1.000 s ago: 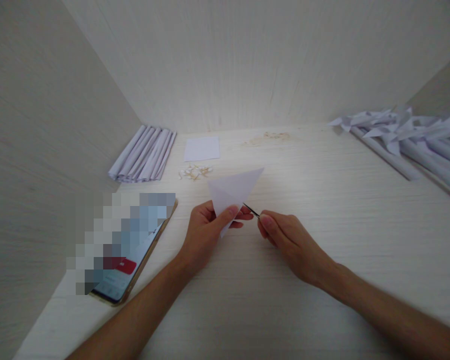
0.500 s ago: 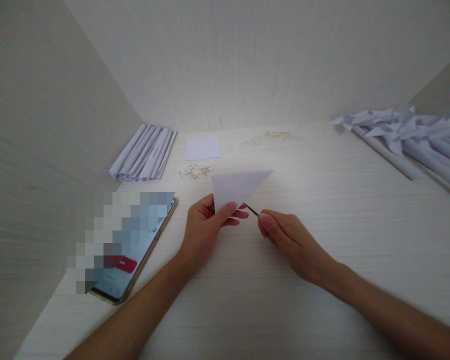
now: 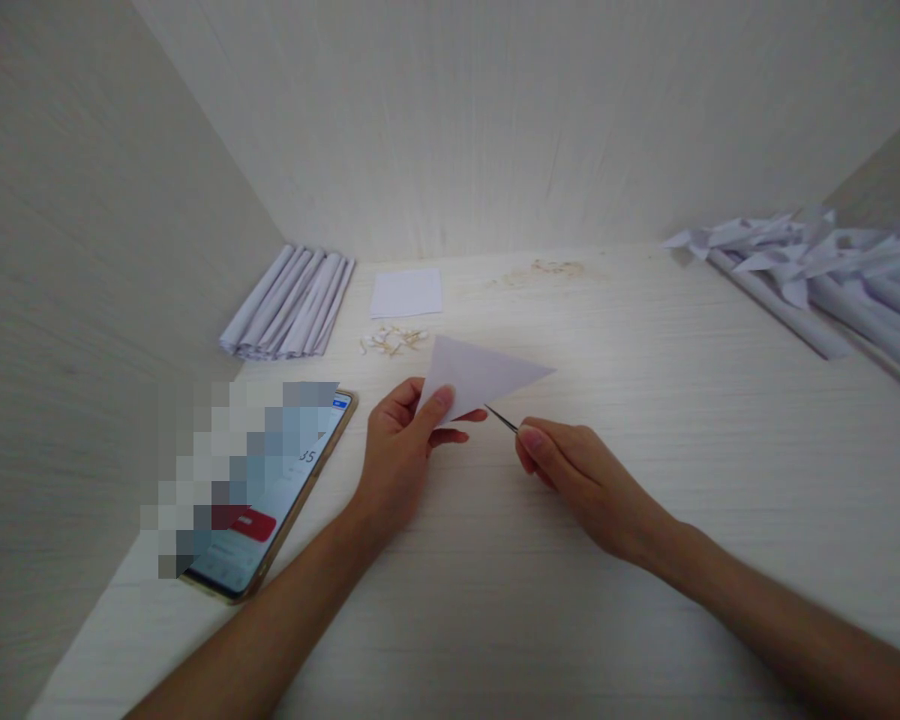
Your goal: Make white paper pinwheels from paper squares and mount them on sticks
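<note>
A triangle of folded white paper (image 3: 480,375) is pinched between the thumb and fingers of my left hand (image 3: 405,440), its long point turned to the right. My right hand (image 3: 570,470) grips a thin, dark pointed tool (image 3: 501,417), whose kind I cannot make out for sure. Its tip is close below the paper's lower edge and beside my left fingertips; whether it touches the paper I cannot tell. The rear part of the tool is hidden inside my right fist.
Rolled paper tubes (image 3: 289,305) lie at the back left, near a square paper stack (image 3: 407,293) and small cotton-tipped sticks (image 3: 395,340). A phone (image 3: 270,510), partly blurred out, rests left of my left arm. Paper pinwheels on tubes (image 3: 810,265) are piled at the back right.
My left hand has turned the paper triangle clockwise, so its right point sits lower and its top left corner higher. The right hand and its tool have hardly moved.
</note>
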A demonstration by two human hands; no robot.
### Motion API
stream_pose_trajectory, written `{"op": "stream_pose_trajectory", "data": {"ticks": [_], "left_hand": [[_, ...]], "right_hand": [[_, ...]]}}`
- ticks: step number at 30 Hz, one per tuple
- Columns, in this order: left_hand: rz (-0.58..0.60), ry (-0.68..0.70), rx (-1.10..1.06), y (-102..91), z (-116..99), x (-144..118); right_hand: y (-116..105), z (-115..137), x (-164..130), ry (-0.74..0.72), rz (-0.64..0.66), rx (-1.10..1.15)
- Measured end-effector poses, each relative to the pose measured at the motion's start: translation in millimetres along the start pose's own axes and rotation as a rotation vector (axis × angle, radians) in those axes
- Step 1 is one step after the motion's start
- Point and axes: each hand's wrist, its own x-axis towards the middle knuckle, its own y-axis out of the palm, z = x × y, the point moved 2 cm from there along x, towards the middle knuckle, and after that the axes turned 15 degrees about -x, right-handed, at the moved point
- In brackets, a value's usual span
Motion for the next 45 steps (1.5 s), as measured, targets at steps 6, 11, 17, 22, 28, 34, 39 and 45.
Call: {"op": "stream_pose_trajectory", "data": {"ticks": [6,11,17,22,28,34,39,45], "left_hand": [[0.032,-0.007,0.005,0.4,0.3,-0.3],[0.021,-0.017,-0.003,0.3,0.4,-0.1],[0.016,-0.033,0.005,0.4,1.2,0.0],[0.017,-0.023,0.007,0.2,1.5,0.1],[0.018,-0.028,-0.025,0.6,1.1,-0.6],[0.016,-0.035,-0.027,0.6,1.0,-0.5],[0.031,-0.031,-0.035,0.6,1.8,0.1],[0.03,-0.03,-0.04,0.5,1.8,0.3]], "right_hand": [[-0.5,0.4,1.2,-0.01,-0.001,0.0],[0.1,1.1,1.6,-0.017,0.016,-0.013],[0.3,1.3,1.2,-0.017,0.019,-0.029],[0.4,1.1,1.1,-0.019,0.02,-0.029],[0.3,1.4,1.2,-0.017,0.019,-0.014],[-0.3,1.7,0.6,-0.02,0.024,-0.017],[0.5,1.7,1.0,-0.012,0.019,-0.027],[0.5,1.9,1.2,-0.016,0.014,-0.045]]}}
